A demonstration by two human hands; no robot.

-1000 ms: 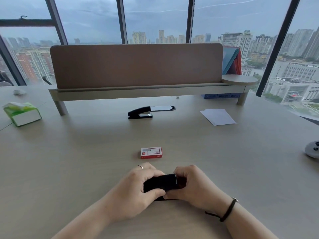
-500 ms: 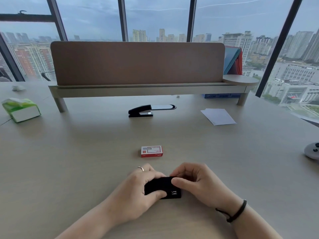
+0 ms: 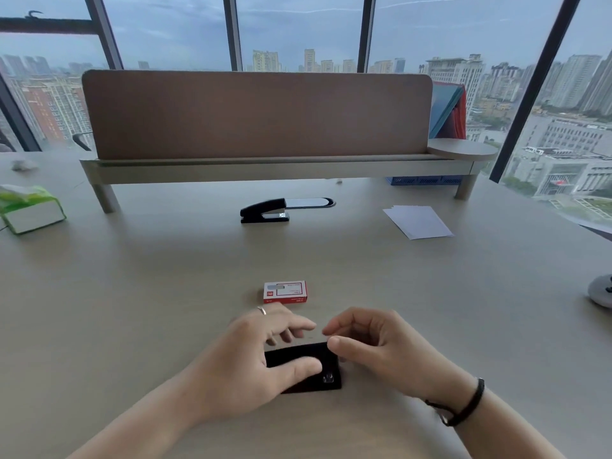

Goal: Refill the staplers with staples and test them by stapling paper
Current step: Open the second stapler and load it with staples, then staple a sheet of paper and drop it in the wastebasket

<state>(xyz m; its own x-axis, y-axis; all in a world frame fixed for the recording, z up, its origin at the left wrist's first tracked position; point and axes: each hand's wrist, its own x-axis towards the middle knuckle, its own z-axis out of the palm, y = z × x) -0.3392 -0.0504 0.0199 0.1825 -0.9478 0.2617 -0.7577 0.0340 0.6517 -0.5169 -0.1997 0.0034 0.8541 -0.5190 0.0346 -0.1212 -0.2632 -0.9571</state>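
Left hand (image 3: 261, 356) grasping near black stapler (image 3: 308, 369), right hand (image 3: 374, 346) pinching its top; staple box (image 3: 285, 292) shut, paper (image 3: 418, 221) untouched: refill barely started

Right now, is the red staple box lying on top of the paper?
No, the staple box lies on the bare desk just beyond the hands, while the paper sits far off to the right.

Small red and white staple box (image 3: 285, 292) on the desk with printed label lines and a white logo patch, too small and blurred to read, pale mark on the near black stapler (image 3: 328, 378), illegible, no other legible text anywhere
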